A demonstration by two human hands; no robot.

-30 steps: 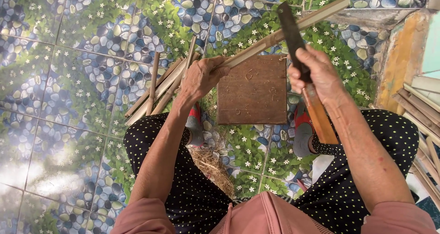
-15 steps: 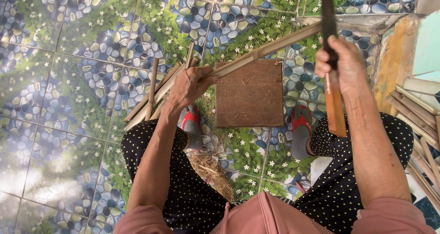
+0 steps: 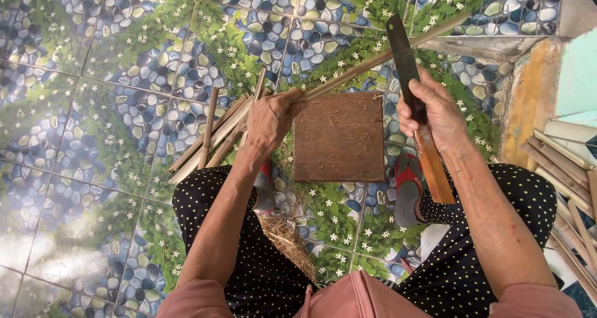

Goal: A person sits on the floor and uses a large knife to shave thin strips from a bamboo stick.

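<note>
A long bamboo stick (image 3: 373,63) slants from the left hand (image 3: 268,120) up toward the upper right, above a brown square board (image 3: 339,137) (lying flat on the tiled floor (image 3: 93,106)). Left fingers wrap its lower end. The right hand (image 3: 435,116), raised, grips a knife (image 3: 410,94), blade pointing away.

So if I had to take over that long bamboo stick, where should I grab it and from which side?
Grip the long bamboo stick on its bare middle stretch, just beyond the left hand, coming down from above. It runs as a thin diagonal over the brown square board, near end already clamped in that hand. Stay clear of where the dark blade in the right hand crosses it.
</note>
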